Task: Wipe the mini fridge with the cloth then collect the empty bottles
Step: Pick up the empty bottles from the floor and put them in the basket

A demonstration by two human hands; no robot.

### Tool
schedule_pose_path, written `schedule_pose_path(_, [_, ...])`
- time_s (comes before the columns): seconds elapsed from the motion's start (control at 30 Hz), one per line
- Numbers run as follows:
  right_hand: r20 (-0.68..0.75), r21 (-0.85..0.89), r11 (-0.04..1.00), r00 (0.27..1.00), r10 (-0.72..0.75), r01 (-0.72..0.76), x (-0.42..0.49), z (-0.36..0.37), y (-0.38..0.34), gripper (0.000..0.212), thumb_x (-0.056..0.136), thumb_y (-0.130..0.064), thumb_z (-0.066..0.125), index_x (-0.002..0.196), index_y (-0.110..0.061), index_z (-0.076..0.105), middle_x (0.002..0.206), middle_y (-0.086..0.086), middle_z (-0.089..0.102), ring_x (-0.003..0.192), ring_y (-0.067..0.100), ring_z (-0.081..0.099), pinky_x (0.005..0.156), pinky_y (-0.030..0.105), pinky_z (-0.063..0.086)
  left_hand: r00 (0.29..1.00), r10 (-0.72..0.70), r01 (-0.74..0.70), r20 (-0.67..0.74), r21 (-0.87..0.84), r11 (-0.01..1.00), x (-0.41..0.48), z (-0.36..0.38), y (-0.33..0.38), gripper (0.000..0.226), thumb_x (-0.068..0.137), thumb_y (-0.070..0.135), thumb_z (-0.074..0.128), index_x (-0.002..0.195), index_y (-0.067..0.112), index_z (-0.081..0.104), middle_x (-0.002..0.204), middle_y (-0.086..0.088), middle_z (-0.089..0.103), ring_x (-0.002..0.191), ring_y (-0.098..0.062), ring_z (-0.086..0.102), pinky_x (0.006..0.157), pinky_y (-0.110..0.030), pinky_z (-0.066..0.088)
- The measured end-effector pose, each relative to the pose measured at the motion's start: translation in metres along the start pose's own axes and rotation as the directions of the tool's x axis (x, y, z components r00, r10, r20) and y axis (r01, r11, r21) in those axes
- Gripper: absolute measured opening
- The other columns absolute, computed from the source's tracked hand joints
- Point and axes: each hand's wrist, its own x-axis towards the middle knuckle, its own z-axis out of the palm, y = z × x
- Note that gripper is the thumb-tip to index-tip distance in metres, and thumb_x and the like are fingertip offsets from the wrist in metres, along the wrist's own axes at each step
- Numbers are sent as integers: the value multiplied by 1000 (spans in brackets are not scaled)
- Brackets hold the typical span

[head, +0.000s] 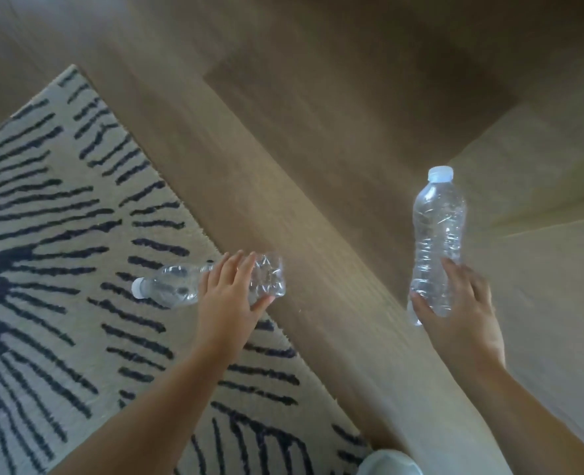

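Over on the left lies the rug point(54, 255), pale beige with black dashes fanning out from a dark centre, its edge running diagonally across the wooden floor point(318, 138).

Right at that edge is the first bottle point(215, 281): clear plastic, crumpled, empty, lying on its side with its white cap point(139, 288) pointing left over the rug and its base toward the floorboards. The left hand point(228, 299) is on top of it, fingers draped over the far side and thumb tucked under the near side by the base, so the grip closes around the bottle's lower half. Whether the bottle rests on the rug or is just clear of it cannot be told from this angle.

In the middle there is bare floor, lit in a pale diagonal band, with a darker shaded patch farther up.

On the right, the right hand point(461, 303) has the second bottle point(437, 241), also clear, dented and empty, held upright above the floor with its pale blue cap point(440, 173) on top. Fingers wrap the back of its lower part, thumb across the front near the base.

At the bottom edge, between the forearms, a pale rounded shape point(389, 462) pokes in, too cropped to identify.
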Motion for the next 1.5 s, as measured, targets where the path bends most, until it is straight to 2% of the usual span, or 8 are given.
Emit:
schedule_pose_path(0.27, [11, 190, 980, 998, 58, -59, 2, 14, -5, 69, 81, -25, 67, 138, -35, 31, 130, 6, 36, 104, 26, 49, 76, 29, 37, 995, 88, -90, 35, 54, 994, 18, 1, -9, 78, 66, 47, 75, 132, 14, 48, 122, -11, 58, 113, -32, 52, 95, -46, 35])
schedule_pose_path(0.43, [50, 227, 971, 997, 62, -71, -11, 10, -16, 68, 79, -23, 68, 137, -35, 35, 123, 3, 40, 100, 23, 50, 75, 27, 36, 997, -59, 64, 42, -131, 989, 16, -13, 4, 75, 70, 47, 72, 134, 22, 43, 128, -2, 52, 117, -22, 44, 97, -35, 29])
schedule_pose_path(0.63, [39, 263, 964, 999, 30, -39, -34, -15, -38, 63, 78, -20, 69, 133, -32, 42, 120, 2, 44, 90, 14, 47, 61, 13, 31, 975, -191, 218, 108, -370, 903, -5, -40, 25, 73, 71, 48, 71, 134, 28, 41, 127, 6, 49, 118, -15, 43, 101, -44, 34])
schedule_pose_path(0.9, [-30, 342, 938, 998, -51, 58, -73, -80, -95, 62, 77, -20, 71, 131, -31, 45, 112, -5, 45, 87, 5, 49, 60, -5, 33, 937, -315, 329, 149, -681, 655, -39, -123, 65, 70, 69, 46, 74, 130, 35, 42, 117, 13, 49, 108, -4, 46, 91, -25, 36])
schedule_pose_path(0.97, [-52, 375, 924, 997, -65, 79, -85, -99, -113, 61, 76, -20, 72, 130, -31, 46, 110, -6, 45, 85, -3, 50, 62, -6, 32, 930, -338, 327, 143, -738, 590, -47, -149, 75, 69, 66, 49, 74, 126, 36, 44, 115, 14, 51, 106, -3, 49, 91, -28, 39])
schedule_pose_path(1.2, [-193, 423, 871, 964, -181, 248, -137, -168, -171, 64, 70, -14, 77, 119, -40, 46, 108, -3, 51, 94, -8, 51, 70, -6, 32, 920, -371, 294, 125, -846, 445, -68, -241, 111, 70, 56, 60, 76, 116, 46, 43, 120, 8, 55, 110, -4, 52, 94, -29, 41])
schedule_pose_path(1.37, [-307, 463, 821, 929, -204, 333, -170, -220, -205, 61, 68, -22, 75, 119, -39, 46, 107, -16, 50, 98, -18, 45, 76, -5, 31, 923, -366, 251, 119, -907, 338, -85, -309, 139, 71, 57, 57, 74, 119, 40, 43, 125, 13, 48, 112, -3, 47, 78, -12, 34])
schedule_pose_path(1.5, [-373, 456, 803, 902, -218, 383, -195, -262, -231, 60, 67, -25, 71, 122, -33, 49, 109, -16, 50, 99, -13, 47, 77, -3, 33, 921, -370, 235, 120, -930, 283, -102, -359, 162, 73, 55, 52, 68, 122, 34, 45, 121, 12, 47, 101, 6, 47, 75, -11, 33])
